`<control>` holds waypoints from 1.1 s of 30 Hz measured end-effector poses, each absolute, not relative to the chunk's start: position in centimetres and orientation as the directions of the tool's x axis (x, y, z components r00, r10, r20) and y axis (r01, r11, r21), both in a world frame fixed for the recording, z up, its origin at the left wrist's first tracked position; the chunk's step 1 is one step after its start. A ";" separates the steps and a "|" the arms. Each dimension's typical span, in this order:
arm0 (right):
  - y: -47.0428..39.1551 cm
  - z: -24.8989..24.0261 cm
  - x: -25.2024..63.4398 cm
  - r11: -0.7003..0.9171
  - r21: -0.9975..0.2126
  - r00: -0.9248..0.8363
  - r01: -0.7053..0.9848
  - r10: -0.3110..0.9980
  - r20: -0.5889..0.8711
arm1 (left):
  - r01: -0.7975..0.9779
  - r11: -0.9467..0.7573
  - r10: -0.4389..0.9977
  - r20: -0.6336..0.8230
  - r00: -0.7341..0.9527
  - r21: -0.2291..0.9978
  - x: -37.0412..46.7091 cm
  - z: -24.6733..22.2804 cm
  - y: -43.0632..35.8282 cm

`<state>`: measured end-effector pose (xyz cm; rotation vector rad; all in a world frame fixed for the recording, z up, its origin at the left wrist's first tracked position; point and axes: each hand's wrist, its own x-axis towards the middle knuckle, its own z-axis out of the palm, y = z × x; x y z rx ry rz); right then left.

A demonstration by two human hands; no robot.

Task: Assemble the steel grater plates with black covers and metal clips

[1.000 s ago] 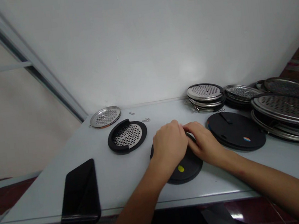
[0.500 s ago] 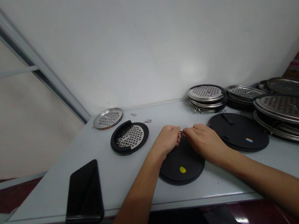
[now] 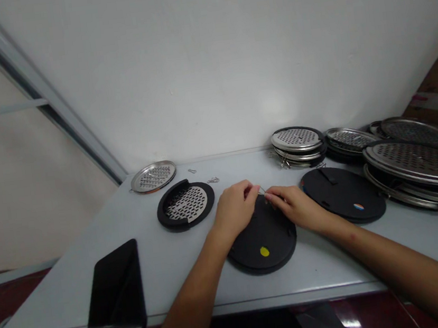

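Note:
Between my two hands is a small bent metal wire clip (image 3: 262, 191), pinched from both sides. My left hand (image 3: 237, 205) has its thumb and fingers closed on the clip's left end. On the other end, the fingertips of my right hand (image 3: 293, 204) are pressed together. Both hands are over the far edge of a round black disc (image 3: 265, 233), which lies flat on the table and carries a yellow sticker. Left of it lies a round grater (image 3: 190, 203) with a black rim. Whether the clip goes through the disc is too small to tell.
More wire clips (image 3: 213, 179) lie behind the grater, near a metal round grater (image 3: 153, 177). Stacked graters (image 3: 298, 141) stand at the back, with larger ones (image 3: 418, 161) at right. Another black disc (image 3: 342, 194) lies right of my hands. A black tablet-like slab (image 3: 114, 288) overhangs the front edge.
My fingers have loosened and shifted slightly, so more of the wire clip shows between them. My left hand is turned more over the disc. The view has shifted a little.

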<state>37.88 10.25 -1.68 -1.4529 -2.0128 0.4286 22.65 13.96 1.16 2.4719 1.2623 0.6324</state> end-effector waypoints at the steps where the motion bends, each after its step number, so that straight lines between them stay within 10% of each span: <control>1: 10.4 -1.7 38.1 0.329 -0.578 -0.189 0.747 0.938 0.290 | 0.746 -0.547 0.837 0.252 0.486 0.380 22.7 0.9 13.6; 6: 10.8 -1.8 38.7 0.308 -0.537 -0.158 0.785 0.938 0.307 | 0.861 -0.477 0.876 0.173 0.449 0.178 22.4 -1.0 11.7; 19: 10.1 -1.9 37.3 0.410 -0.275 -0.369 0.869 0.910 0.189 | 0.706 -0.525 0.848 0.222 0.481 0.475 21.2 -1.6 11.4; 33: 10.4 -1.4 36.5 0.372 -0.144 -0.369 0.917 0.928 0.047 | 0.685 -0.653 0.757 0.284 0.588 0.323 20.7 -1.8 11.4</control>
